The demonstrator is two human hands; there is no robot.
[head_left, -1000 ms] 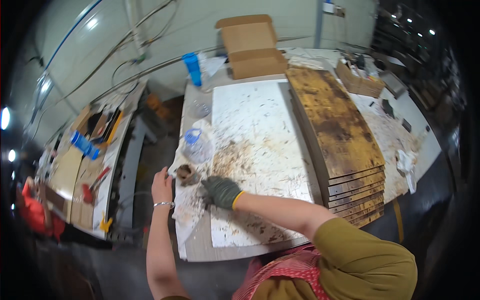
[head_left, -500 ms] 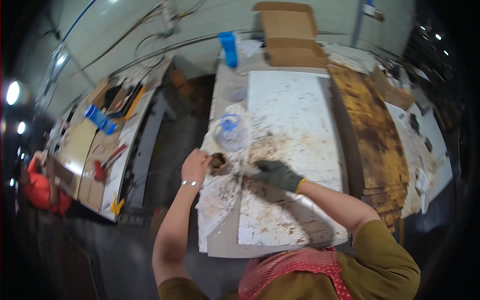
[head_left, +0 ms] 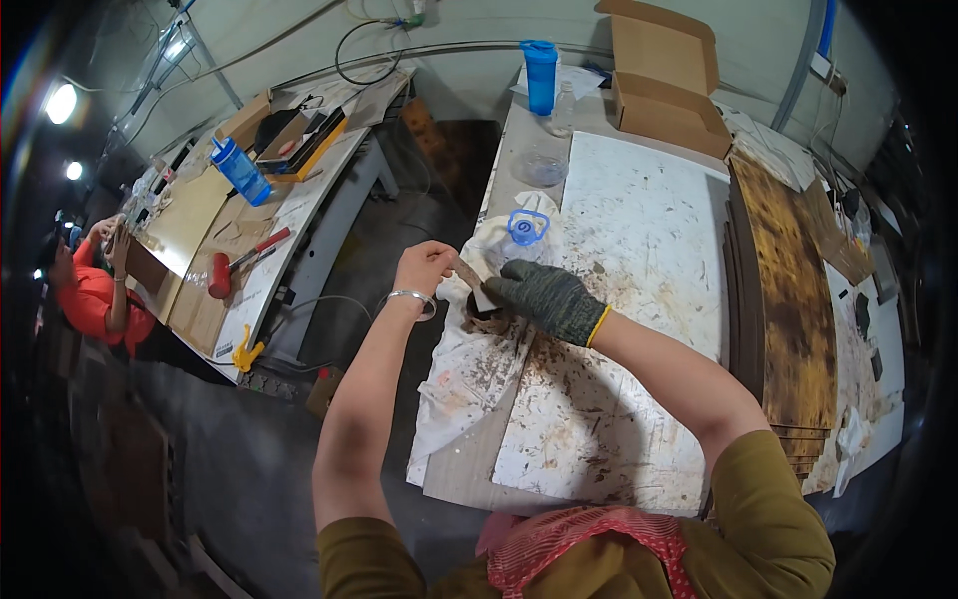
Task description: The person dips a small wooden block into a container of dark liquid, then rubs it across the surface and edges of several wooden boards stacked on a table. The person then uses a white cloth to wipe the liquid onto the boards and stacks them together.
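Note:
My bare left hand point(head_left: 424, 270), with a silvery bracelet at the wrist, pinches the brownish upper end of a flat scraper point(head_left: 482, 296). Its paler lower part slants down over a small brown-stained pot point(head_left: 488, 319). My right hand point(head_left: 551, 299), in a dark grey-green knitted glove with a yellow cuff, closes at the scraper's other side; its fingertips are partly hidden. Under the pot lies a stained white cloth point(head_left: 457, 389). Just beyond is a clear plastic jug with a blue handle point(head_left: 527, 228). Brown smears and crumbs cover the white board point(head_left: 639, 230) on the right.
A stack of brown-and-yellow mottled boards point(head_left: 788, 299) edges the right side. At the back stand a blue bottle point(head_left: 540, 78) and an open cardboard box point(head_left: 671, 120). A second bench on the left carries a red mallet point(head_left: 221, 276); a person in red point(head_left: 95, 295) works beyond it.
My right hand has lifted off the white board to the pot, bringing the scraper over it. My left hand has moved from the pot's edge to the scraper's upper end. The view has shifted left.

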